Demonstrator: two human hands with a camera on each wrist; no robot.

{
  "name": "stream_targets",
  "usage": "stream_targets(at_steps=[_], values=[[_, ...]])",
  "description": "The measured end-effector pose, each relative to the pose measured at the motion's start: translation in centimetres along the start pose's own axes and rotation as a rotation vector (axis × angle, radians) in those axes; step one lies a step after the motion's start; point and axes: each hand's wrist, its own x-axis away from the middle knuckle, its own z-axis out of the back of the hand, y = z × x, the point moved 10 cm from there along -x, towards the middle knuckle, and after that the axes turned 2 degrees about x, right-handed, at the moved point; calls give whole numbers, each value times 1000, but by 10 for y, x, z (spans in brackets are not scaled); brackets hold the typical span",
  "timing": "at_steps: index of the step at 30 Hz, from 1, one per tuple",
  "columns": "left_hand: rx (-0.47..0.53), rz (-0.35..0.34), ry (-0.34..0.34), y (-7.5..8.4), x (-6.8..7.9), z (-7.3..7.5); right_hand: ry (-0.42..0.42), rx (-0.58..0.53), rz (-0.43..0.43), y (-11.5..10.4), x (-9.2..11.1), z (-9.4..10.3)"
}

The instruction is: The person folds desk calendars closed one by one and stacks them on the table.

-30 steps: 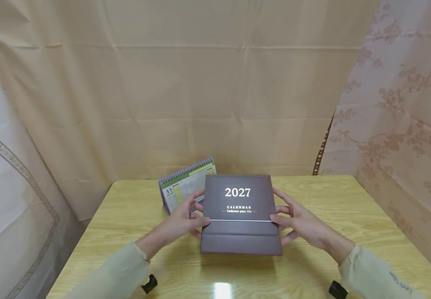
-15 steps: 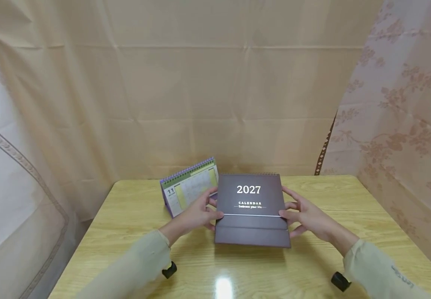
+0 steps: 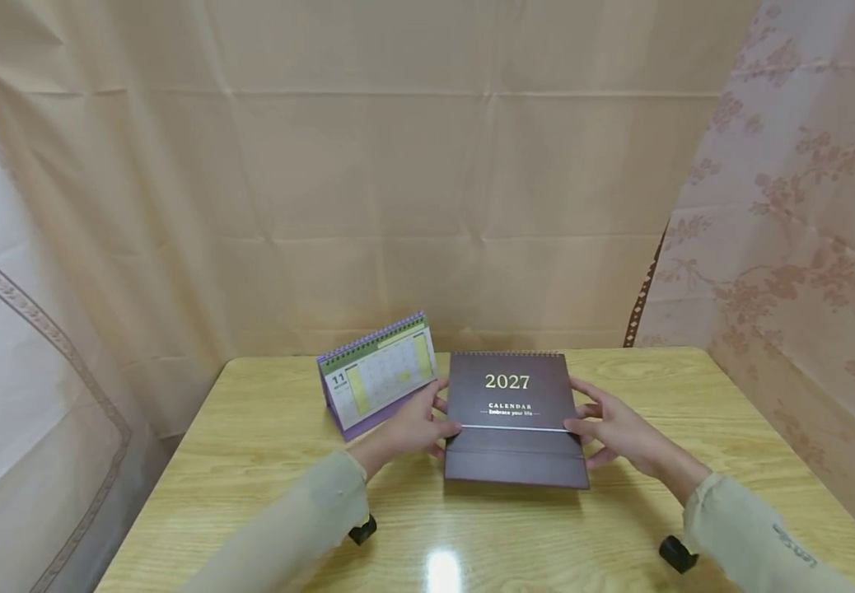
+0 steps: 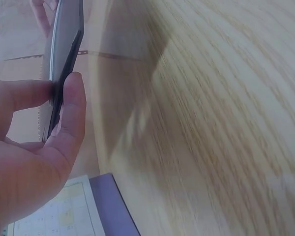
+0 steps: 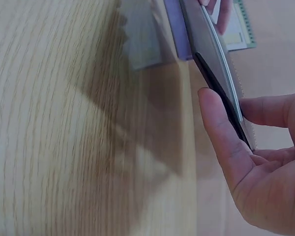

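A dark brown desk calendar (image 3: pixel 509 412) marked "2027" is held between both hands above the table, folded flat with its wire binding at the far edge. My left hand (image 3: pixel 416 424) pinches its left side, thumb on the front cover and fingers behind. On the opposite side my right hand (image 3: pixel 623 432) grips it the same way. Both wrist views show the calendar (image 4: pixel 66 49) edge-on between thumb and fingers, over its shadow on the wood. Just left of it stands a second desk calendar (image 3: pixel 386 375), purple and green, turned to page 11, partly behind the left hand.
The light wood table (image 3: pixel 264 428) reaches back to a beige curtain (image 3: pixel 427 206). A floral curtain (image 3: pixel 805 288) hangs along the right side and a white one (image 3: pixel 12 371) on the left. Dark wrist devices (image 3: pixel 677 554) sit below the sleeves.
Both hands have carried the brown calendar to the right, and slightly away at first. More of the purple and green calendar shows now; it stays in place.
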Motion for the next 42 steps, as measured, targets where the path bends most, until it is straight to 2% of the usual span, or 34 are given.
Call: stream_targets(at_steps=[14, 22, 32, 36, 42], values=[[-5, -11, -5, -9, -10, -17, -12, 27, -43, 21, -5, 3], [2, 2, 25, -17, -15, -17, -20, 125, -23, 25, -10, 2], [-88, -9, 27, -19, -13, -17, -72, 192, 18, 19, -9, -7], [-108, -11, 53, -18, -12, -15, -70, 206, 47, 17, -11, -9], [-135, -6, 82, -18, -9, -13, -73, 172, 67, 18, -12, -12]])
